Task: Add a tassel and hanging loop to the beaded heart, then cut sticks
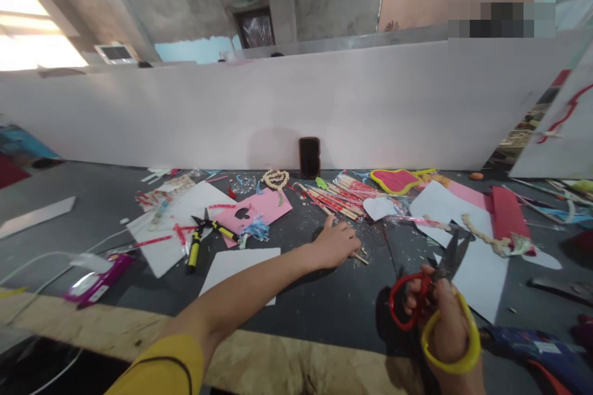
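Note:
My left hand (334,243) reaches to the middle of the dark table, its fingers curled down over a thin wooden stick (361,258) whose end pokes out beside them. The underside of this grip is hidden. Just beyond lies a bundle of red-and-pale wrapped sticks (340,196). My right hand (447,321) holds scissors (451,259) with one red and one yellow handle loop. Their blades are a little apart and point up and away, above white paper sheets (484,271). A beige braided cord (486,234) lies past the blade tips.
At left lie yellow-black pliers (194,248), pink card (273,208), white paper (227,268) and a purple box (99,281) with cables. A phone (309,157) leans on the white partition (208,117). A blue glue gun (532,345) sits at front right, near a red roll (509,219).

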Demonstrator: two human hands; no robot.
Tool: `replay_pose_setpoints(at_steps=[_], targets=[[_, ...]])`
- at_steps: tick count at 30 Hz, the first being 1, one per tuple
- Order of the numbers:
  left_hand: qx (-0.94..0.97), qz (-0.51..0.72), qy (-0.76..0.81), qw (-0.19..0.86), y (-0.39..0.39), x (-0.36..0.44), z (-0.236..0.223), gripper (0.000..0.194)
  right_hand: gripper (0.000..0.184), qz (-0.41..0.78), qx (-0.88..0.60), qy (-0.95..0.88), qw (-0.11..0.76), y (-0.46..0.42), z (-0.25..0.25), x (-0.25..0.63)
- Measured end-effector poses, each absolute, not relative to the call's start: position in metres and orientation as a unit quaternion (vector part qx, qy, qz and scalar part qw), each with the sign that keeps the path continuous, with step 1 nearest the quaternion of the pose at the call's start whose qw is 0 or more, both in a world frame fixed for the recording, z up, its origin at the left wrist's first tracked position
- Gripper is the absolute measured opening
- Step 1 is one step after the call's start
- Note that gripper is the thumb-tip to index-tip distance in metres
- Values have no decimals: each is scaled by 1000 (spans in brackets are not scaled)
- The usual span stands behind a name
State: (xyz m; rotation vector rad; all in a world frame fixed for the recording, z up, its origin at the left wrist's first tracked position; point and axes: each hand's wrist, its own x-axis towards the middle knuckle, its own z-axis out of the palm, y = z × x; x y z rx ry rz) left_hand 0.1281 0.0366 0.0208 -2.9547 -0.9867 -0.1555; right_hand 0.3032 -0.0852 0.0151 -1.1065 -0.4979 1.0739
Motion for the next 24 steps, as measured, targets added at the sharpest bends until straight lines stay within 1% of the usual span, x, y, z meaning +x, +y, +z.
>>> replay_pose_setpoints(at_steps=[7,11,19,21,24], targets=[[-951,-69,-301,2,33,127,20,13,46,484,-506,-214,681,-84,16,304],[-954,-90,-286,-11,30,120,25,26,46,469,-521,-218,679,-82,17,304],[-926,-159,-343,5,-6,75,40,30,43,441,-529,-234,687,-82,19,302],[-918,-168,-358,8,-17,59,38,30,45,421,-547,-273,670,-84,21,301],[-907,-168,-385,19,-31,33,33,30,48,397,-589,-357,607,-85,25,299]])
